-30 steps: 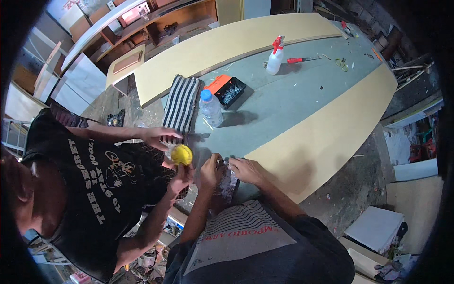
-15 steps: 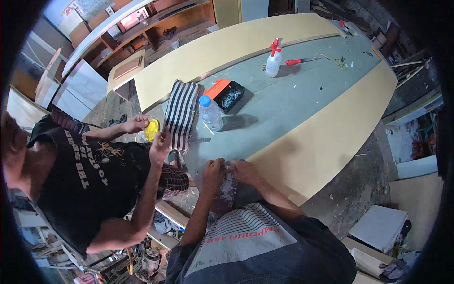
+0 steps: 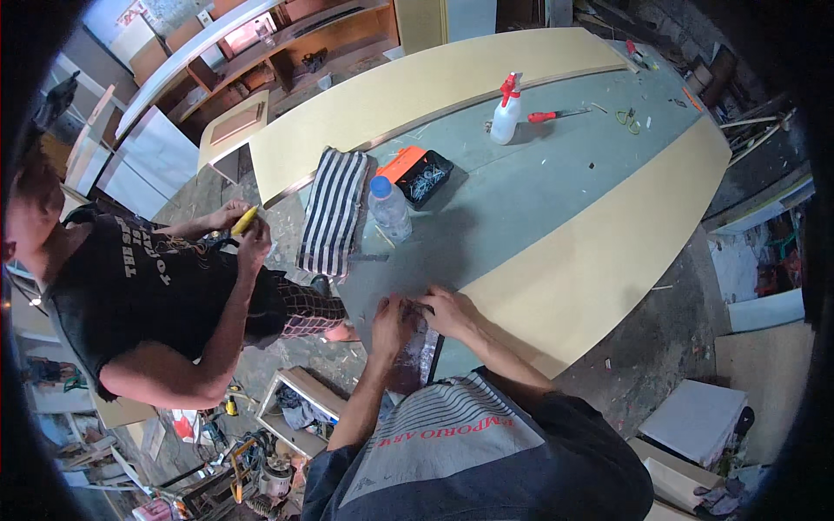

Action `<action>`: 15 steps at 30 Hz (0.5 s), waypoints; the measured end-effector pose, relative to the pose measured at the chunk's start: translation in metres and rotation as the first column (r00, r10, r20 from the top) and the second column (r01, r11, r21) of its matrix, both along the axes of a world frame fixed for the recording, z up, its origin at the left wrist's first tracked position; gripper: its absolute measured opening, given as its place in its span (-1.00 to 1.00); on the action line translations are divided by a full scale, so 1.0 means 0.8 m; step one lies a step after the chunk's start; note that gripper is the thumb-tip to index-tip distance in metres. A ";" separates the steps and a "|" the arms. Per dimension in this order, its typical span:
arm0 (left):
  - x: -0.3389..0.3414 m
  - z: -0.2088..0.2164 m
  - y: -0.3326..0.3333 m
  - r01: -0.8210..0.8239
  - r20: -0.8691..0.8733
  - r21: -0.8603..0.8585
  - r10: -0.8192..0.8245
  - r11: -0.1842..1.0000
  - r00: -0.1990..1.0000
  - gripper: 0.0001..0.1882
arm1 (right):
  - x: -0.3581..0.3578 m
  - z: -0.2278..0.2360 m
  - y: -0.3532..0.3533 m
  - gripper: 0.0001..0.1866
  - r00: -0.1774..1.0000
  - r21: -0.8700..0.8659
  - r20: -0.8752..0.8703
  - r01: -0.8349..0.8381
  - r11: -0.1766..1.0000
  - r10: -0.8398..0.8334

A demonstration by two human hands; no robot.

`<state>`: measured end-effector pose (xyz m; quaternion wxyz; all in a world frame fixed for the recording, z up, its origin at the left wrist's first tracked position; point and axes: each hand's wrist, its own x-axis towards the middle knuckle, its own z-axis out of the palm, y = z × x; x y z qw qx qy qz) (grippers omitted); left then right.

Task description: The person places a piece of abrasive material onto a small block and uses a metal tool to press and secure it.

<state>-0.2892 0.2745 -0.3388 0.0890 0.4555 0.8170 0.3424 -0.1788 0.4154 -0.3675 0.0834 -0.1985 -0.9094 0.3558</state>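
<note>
My left hand [image 3: 395, 325] and my right hand [image 3: 446, 313] meet at the near edge of the grey-green tabletop [image 3: 521, 200]. Both have their fingers curled into a pinch, almost touching. A small dark bit shows at the right fingertips; I cannot make out what it is. Under and between my hands lies a crinkled, purplish, shiny sheet or bag [image 3: 417, 360], partly hidden by the left wrist. Beyond my hands stands a clear plastic bottle [image 3: 390, 215] with a blue cap. Beside it are a black-and-white striped cloth [image 3: 333, 213] and an orange-and-black box [image 3: 423, 178] of screws.
At the left a person [image 3: 165, 295] holds a yellow rounded thing [image 3: 245, 220] in both hands. Pale curved boards [image 3: 608, 252] flank the tabletop. Farther off are a white spray bottle [image 3: 505, 117] with a red head, a red-handled screwdriver [image 3: 547, 115] and scissors [image 3: 627, 120].
The person at the left has moved back from the table and turned the yellow thing edge-on. My right hand has shifted slightly, and the shiny sheet shows more below it.
</note>
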 end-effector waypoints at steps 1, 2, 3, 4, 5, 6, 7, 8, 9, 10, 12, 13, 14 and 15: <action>-0.002 -0.003 -0.002 -0.004 -0.003 0.003 0.004 1.000 1.000 -0.57 | -0.003 -0.012 -0.001 -0.67 0.994 0.071 -0.110 0.018 0.997 -0.010; -0.002 -0.006 -0.006 0.004 0.013 0.095 -0.006 0.995 1.000 -0.53 | -0.005 0.010 -0.002 -0.67 0.994 0.071 -0.110 0.009 0.997 -0.001; -0.001 -0.010 -0.011 0.010 0.028 0.186 -0.016 0.982 0.999 -0.50 | -0.004 0.032 -0.003 -0.70 0.999 0.016 -0.046 -0.025 1.000 0.026; 0.002 -0.008 -0.012 0.014 0.027 0.190 -0.020 0.982 0.999 -0.50 | -0.003 0.054 -0.002 -0.72 0.999 -0.036 0.017 -0.041 0.998 0.042; 0.006 -0.006 -0.014 -0.047 0.033 0.185 0.042 0.982 0.999 -0.45 | -0.003 0.054 -0.002 -0.72 0.999 -0.033 0.016 -0.039 0.999 0.039; 0.008 -0.003 -0.015 -0.109 0.039 0.178 0.104 0.978 0.994 -0.41 | -0.003 0.054 -0.002 -0.73 0.999 -0.017 0.021 -0.044 0.999 0.045; 0.011 0.005 -0.017 -0.104 0.040 0.179 0.098 0.978 0.994 -0.41 | 0.000 0.058 -0.005 -0.74 0.999 -0.004 0.026 -0.046 0.999 0.046; 0.013 0.011 -0.018 -0.106 0.060 0.167 0.097 0.980 0.994 -0.38 | 0.002 0.043 -0.007 -0.74 0.999 -0.002 0.026 -0.041 0.999 0.041; 0.015 0.018 -0.018 -0.106 0.080 0.154 0.095 0.982 0.992 -0.35 | 0.002 0.025 -0.009 -0.75 0.999 0.006 -0.039 -0.010 1.000 0.011; 0.016 0.013 -0.021 -0.113 0.078 0.155 0.102 0.981 0.992 -0.35 | -0.003 0.022 -0.013 -0.76 0.994 0.012 -0.106 0.007 1.000 -0.006; 0.019 0.003 -0.026 -0.123 0.141 0.042 0.116 0.992 0.983 -0.37 | -0.008 0.018 -0.019 -0.76 0.989 0.009 -0.145 -0.001 1.000 0.002; 0.019 -0.009 -0.031 -0.128 0.140 0.044 0.121 0.991 0.983 -0.37 | -0.012 0.022 -0.022 -0.77 0.984 0.007 -0.181 -0.004 1.000 0.005; 0.020 -0.020 -0.039 -0.150 0.110 0.114 0.138 0.982 0.984 -0.40 | -0.013 0.037 -0.029 -0.77 0.984 0.005 -0.180 -0.013 1.000 0.014; 0.020 -0.030 -0.047 -0.170 0.080 0.183 0.157 0.968 0.984 -0.43 | -0.012 0.054 -0.035 -0.75 0.993 -0.004 -0.118 -0.026 1.000 0.026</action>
